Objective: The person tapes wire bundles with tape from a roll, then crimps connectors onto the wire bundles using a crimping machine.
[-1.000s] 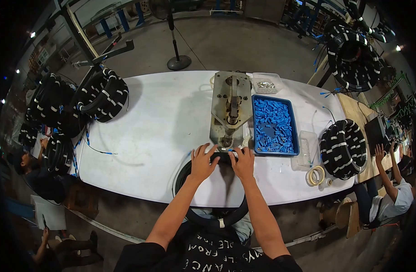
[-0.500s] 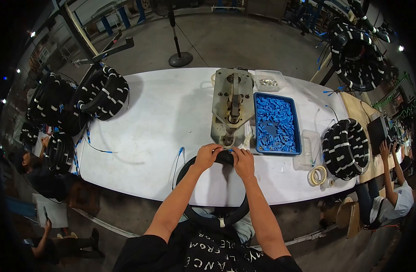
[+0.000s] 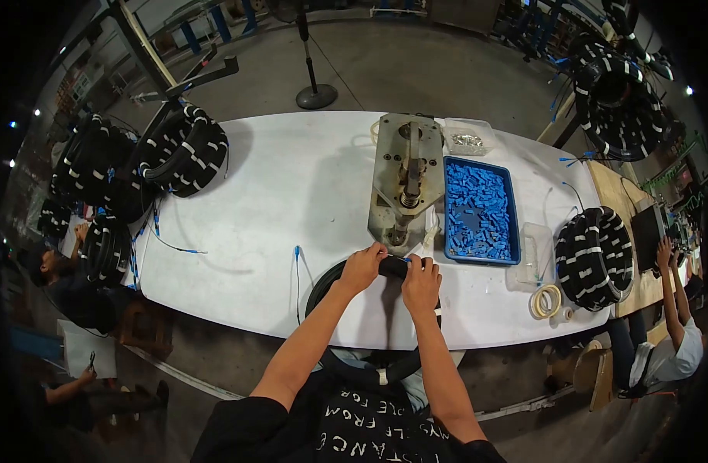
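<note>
A black cable coil (image 3: 343, 363) hangs over the table's near edge, its top just in front of the metal press (image 3: 404, 181). At the coil's upper left, my left hand (image 3: 362, 268) pinches something too small to make out. My right hand (image 3: 421, 284) is closed at the upper right of the coil, its fingertips on a small blue connector (image 3: 407, 260). Both hands are close together, below the press's front end. A thin cable with a blue tip (image 3: 298, 251) stands out to the left of the coil.
Right of the press are a blue tray (image 3: 514, 224) of blue connectors, a clear box (image 3: 468, 140) of metal parts and tape rolls (image 3: 545, 302). Banded coils (image 3: 184, 151) lie left, another (image 3: 593, 258) right. People sit at both sides; a floor fan (image 3: 317, 96) stands behind.
The view has shifted slightly. My hands have moved a little apart over the coil, and a blue piece now shows by my right fingertips. The blue-tipped cable has swung left.
</note>
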Demonstrator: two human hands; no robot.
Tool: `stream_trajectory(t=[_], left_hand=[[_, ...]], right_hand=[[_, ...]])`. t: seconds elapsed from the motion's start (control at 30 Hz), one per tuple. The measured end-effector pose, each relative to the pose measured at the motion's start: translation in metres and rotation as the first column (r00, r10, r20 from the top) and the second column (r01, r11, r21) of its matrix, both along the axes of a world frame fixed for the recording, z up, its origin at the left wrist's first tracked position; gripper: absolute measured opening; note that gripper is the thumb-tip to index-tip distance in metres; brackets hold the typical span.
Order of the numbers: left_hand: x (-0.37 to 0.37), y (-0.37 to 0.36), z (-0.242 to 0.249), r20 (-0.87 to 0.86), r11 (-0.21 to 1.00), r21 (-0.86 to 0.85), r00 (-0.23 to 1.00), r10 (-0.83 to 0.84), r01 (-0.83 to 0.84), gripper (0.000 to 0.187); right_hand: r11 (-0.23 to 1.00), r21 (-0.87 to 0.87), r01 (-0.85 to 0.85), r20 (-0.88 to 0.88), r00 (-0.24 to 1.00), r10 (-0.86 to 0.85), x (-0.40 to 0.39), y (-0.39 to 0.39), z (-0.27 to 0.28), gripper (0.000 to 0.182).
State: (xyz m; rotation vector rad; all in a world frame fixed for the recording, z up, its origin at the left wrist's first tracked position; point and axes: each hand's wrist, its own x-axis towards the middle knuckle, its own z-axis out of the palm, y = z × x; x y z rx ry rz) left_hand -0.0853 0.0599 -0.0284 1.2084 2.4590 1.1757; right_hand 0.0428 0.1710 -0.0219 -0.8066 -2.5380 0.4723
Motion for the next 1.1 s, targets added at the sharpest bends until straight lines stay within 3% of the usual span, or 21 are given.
stream_trajectory(t=[0.17,0.37,0.53,0.6,0.83,0.93,1.1], left_hand=[[-0.002,0.009,-0.004,-0.039,0.999,0.005,0.998,0.044,-0.044,0.01],[0.005,0.012,-0.002,-0.016,0.994,0.021,0.994,0.104,-0.104,0.01],[0.007,0.013,0.003,-0.001,0.993,-0.032,0.993,0.115,-0.115,0.013],[0.005,0.011,0.005,0.015,0.99,0.112,0.996,0.088,-0.09,0.016],[-0.003,0.012,0.007,0.095,0.972,0.203,0.99,0.103,-0.12,0.015],[-0.006,0.01,0.005,0.136,0.982,0.164,0.988,0.072,-0.095,0.016],[-0.014,0.013,0.001,0.052,0.96,0.276,0.996,-0.075,0.057,0.016]], right_hand=[[1.0,0.006,0.019,0.034,0.999,-0.019,-0.01,0.01,-0.003,0.02],[0.996,0.021,-0.084,-0.094,0.992,0.086,-0.016,0.03,-0.005,0.023],[0.987,-0.113,-0.114,-0.109,0.989,0.102,-0.018,0.035,-0.003,0.021],[0.989,-0.11,-0.101,-0.111,0.99,0.089,-0.018,0.035,-0.003,0.021],[0.988,-0.145,-0.045,-0.119,0.993,0.028,-0.014,0.026,0.001,0.017],[0.991,-0.135,-0.023,-0.094,0.996,0.01,-0.009,0.021,0.0,0.018],[0.969,-0.239,0.055,-0.093,0.993,-0.079,-0.006,0.015,0.001,0.018]])
